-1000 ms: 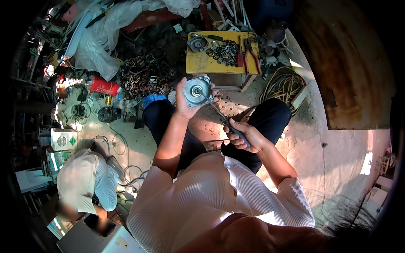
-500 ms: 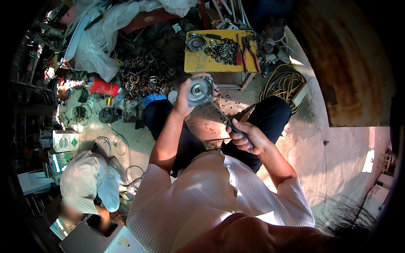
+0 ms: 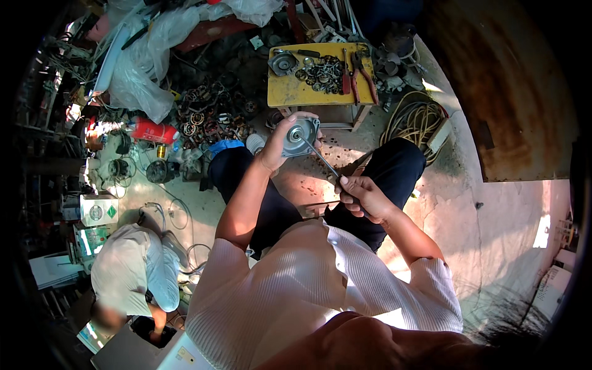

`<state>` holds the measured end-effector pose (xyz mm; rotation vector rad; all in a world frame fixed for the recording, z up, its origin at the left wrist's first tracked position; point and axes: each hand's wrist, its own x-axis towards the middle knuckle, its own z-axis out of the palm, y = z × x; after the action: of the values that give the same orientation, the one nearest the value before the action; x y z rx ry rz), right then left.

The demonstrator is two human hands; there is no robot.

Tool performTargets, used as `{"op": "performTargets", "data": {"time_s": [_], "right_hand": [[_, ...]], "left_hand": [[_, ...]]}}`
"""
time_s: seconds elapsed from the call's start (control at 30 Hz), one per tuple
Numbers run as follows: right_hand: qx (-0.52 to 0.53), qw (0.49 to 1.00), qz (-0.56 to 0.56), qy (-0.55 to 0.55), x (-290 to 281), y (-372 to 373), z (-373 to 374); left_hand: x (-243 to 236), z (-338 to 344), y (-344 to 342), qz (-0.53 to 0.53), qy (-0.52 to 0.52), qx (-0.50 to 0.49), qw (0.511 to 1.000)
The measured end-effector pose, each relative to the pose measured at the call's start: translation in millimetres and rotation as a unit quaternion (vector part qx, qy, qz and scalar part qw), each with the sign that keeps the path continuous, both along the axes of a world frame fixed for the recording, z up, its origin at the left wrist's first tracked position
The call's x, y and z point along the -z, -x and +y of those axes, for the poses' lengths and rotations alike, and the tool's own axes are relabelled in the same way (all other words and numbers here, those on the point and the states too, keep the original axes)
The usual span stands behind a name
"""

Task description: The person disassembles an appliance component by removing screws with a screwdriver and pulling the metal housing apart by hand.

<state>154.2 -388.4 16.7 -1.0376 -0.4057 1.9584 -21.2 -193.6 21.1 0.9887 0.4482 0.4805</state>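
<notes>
Between my knees, my left hand [image 3: 279, 142] grips a round silver metal motor end cover [image 3: 295, 143] with corner lugs, its hollow side turned up. A ring-shaped recess shows at its middle. My right hand [image 3: 365, 198] is wrapped round the dark handle of a screwdriver [image 3: 325, 163]. The long shaft slants up to the left, and its tip meets the cover near the centre recess. Whether the tip touches the ring inside I cannot tell.
A yellow stool [image 3: 287, 94] ahead bears a second metal cover [image 3: 282, 62], small rings, a red-handled screwdriver [image 3: 346, 80] and red-handled pliers [image 3: 364, 80]. Coiled hose [image 3: 410, 120] lies right of it. Copper-coloured scrap [image 3: 203, 111] is heaped left; a co-worker [image 3: 126, 265] bends at lower left.
The cover has tilted and shifted slightly right in my left hand. My right hand has turned and moved a little to the right and down, the screwdriver tip staying by the cover's centre.
</notes>
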Motion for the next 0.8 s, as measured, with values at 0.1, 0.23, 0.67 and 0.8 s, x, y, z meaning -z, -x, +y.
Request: {"op": "performTargets", "data": {"time_s": [0.1, 0.23, 0.67, 0.8], "right_hand": [[-0.002, 1.000, -0.021, -0.008, 9, 5, 0], [-0.018, 0.993, -0.114, -0.039, 21, 17, 4], [-0.070, 0.836, -0.521, -0.159, 86, 35, 35], [-0.079, 0.803, -0.561, -0.185, 118, 38, 49]], "left_hand": [[6, 0, -1, 0.012, 0.011, -0.007, 1.000], [23, 0, -3, 0.034, 0.027, -0.042, 0.998], [101, 13, -3, 0.166, 0.083, -0.191, 0.964], [133, 21, -1, 0.180, 0.100, -0.229, 0.951]]}}
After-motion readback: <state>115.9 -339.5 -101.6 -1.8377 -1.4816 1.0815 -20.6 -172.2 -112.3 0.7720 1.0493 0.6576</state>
